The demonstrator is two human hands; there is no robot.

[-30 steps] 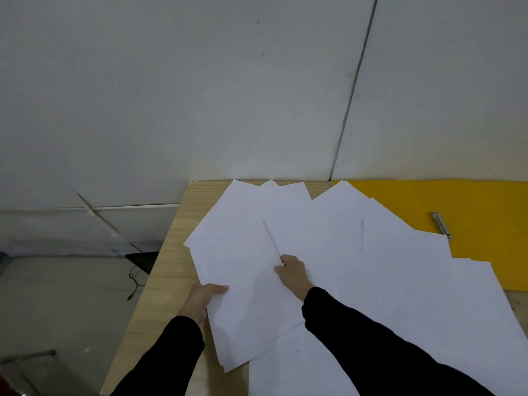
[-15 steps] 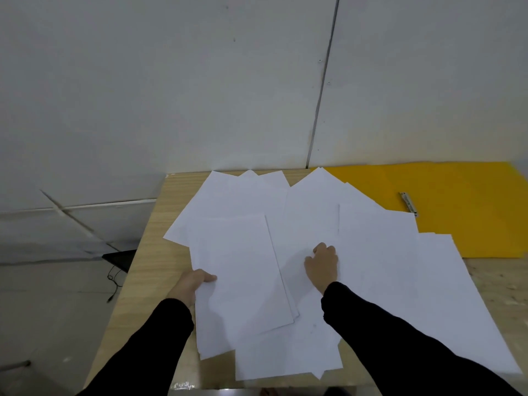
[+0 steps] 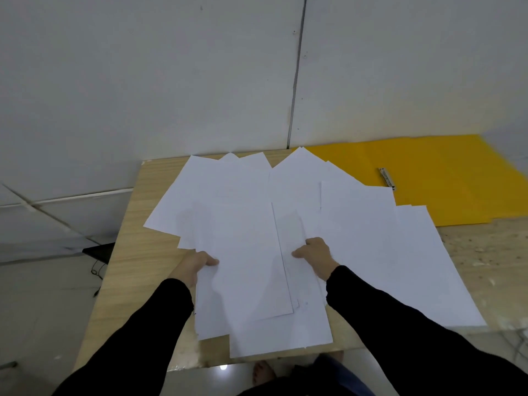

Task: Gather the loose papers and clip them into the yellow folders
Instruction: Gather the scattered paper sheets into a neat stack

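Head view. The gathering step is in hand; nothing is clipped yet. The loose papers (image 3: 237, 192) lie fanned and overlapping across the bench (image 3: 134, 252), from its left part to the near right edge. The left hand (image 3: 194, 265) grips the left edge of a small gathered stack (image 3: 245, 270), thumb on top and fingers beneath. The right hand (image 3: 317, 254) rests on the sheets just right of that stack, fingers curled down onto the paper; whether they pinch a sheet cannot be told.

The yellow folder (image 3: 445, 178) lies open and flat at the far right of the bench against the wall (image 3: 143, 81), its metal clip (image 3: 387, 177) exposed. The sheets nearest it overlap its left edge.

Judged next move: draw the neighbouring sheet under or onto the stack and square the edges, then work rightward through the fan. Thin sheets are likely to slide or buckle, so each wants a light pull.

In the way: the sheets lying over the folder's edge must be lifted before it can take the stack. A bare foot (image 3: 263, 372) shows below the near edge of the bench.
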